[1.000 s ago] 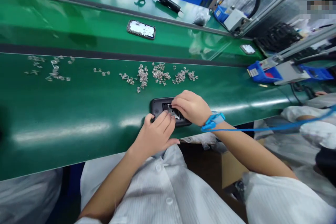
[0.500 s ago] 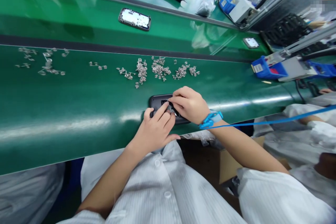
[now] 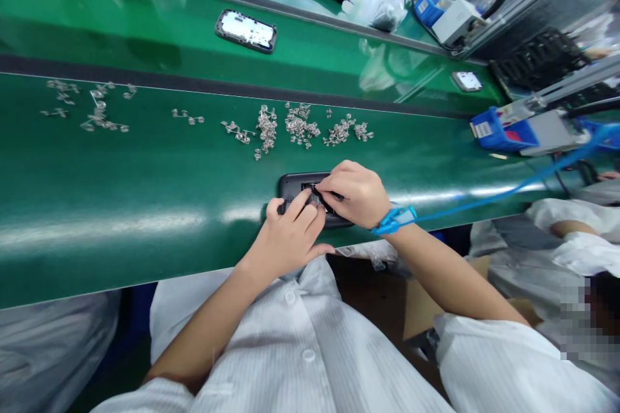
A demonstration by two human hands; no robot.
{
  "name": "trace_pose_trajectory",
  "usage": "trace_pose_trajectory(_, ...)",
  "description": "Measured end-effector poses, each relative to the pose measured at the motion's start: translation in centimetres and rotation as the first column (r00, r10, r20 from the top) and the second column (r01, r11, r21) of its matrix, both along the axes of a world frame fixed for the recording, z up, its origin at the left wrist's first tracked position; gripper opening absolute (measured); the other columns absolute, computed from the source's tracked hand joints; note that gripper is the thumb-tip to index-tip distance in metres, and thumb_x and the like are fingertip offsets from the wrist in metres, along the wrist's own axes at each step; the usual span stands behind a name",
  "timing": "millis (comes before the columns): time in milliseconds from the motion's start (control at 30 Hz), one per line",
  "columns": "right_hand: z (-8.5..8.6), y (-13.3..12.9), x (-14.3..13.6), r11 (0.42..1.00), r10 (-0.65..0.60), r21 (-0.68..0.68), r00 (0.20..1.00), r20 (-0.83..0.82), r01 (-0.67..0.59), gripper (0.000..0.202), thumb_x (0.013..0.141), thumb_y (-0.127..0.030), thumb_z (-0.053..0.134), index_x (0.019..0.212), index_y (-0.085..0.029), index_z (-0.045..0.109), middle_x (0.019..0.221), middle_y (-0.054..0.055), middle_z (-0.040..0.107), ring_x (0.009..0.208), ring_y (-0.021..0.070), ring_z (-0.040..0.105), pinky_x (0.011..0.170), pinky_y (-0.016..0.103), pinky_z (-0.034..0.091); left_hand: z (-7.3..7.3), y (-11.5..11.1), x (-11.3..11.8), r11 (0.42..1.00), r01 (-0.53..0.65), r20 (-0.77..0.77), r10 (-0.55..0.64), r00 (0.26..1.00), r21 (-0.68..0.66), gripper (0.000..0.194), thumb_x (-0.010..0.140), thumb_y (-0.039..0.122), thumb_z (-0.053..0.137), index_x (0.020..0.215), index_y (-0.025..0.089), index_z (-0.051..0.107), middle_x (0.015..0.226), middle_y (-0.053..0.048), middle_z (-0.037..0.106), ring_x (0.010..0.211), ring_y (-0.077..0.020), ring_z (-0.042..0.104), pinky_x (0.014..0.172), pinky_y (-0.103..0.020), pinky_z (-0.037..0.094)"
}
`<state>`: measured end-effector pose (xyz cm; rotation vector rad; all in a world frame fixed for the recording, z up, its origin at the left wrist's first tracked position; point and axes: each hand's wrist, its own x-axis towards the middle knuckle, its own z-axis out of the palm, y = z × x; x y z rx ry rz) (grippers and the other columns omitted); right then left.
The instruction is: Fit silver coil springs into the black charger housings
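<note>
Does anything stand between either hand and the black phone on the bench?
Nothing visible does. The left hand and right hand are both at the black phone, fingers over its open recess. The small metal pieces lie beyond it, out of the way. What the right fingertips may cover is hidden.

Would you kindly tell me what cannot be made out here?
In the head view:
Black device, middle: partly covered by left hand and right hand.
Anything the right hand may pinch: too small.
Blue cord, far end: cut off by right edge.
Metal parts, count: too small, overlapping.
</note>
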<state>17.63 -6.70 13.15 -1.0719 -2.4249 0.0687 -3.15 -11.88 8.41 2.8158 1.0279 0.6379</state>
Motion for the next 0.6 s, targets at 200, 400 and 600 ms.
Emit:
trace_pose_trajectory(200, -3.9, 3.8, 3.6, 0.828, -0.487, -0.100, 0.619, -0.616, 0.552, 0.013, 0.089, -0.031, 0.061, 0.088, -0.020, 0.068, 0.080, 0.003, 0.070, 0.072, 0.0177, 0.066, 0.067, 0.032, 0.054, 0.0, -0.4, -0.4, 0.999, -0.009, -0.052, 0.010, 0.999, 0.035, 0.064, 0.106, 0.059, 0.034, 0.147, 0.014, 0.052, 0.150, -0.013, 0.056, 0.142, -0.0295, 0.043, 0.092, -0.047, 0.036)
trace_pose_trajectory(400, -7.4, 6.1, 5.0, 0.730, -0.599, -0.108, 0.556, -0.576, 0.675, 0.018, 0.084, -0.037, 0.059, 0.086, -0.020, 0.064, 0.075, 0.003, 0.063, 0.062, 0.0171, 0.056, 0.062, 0.034, 0.050, 1.1, -3.8, -4.4, 0.977, -0.207, -0.118, 0.212, 0.970, 0.051, 0.063, 0.102, 0.062, 0.043, 0.151, 0.022, 0.051, 0.154, -0.008, 0.054, 0.135, -0.0300, 0.050, 0.083, -0.044, 0.037)
trace_pose_trajectory(600, -6.4, 9.0, 4.1, 0.865, -0.442, 0.175, 0.880, -0.174, 0.469, 0.018, 0.086, -0.034, 0.059, 0.090, -0.020, 0.070, 0.094, 0.012, 0.067, 0.097, 0.0304, 0.064, 0.088, 0.047, 0.053, 2.0, -5.3, -13.6, 0.862, -0.493, -0.166, 0.506, 0.846, 0.113, 0.067, 0.105, 0.048, 0.044, 0.162, 0.016, 0.028, 0.148, -0.013, 0.059, 0.126, -0.0300, 0.058, 0.088, -0.044, 0.033)
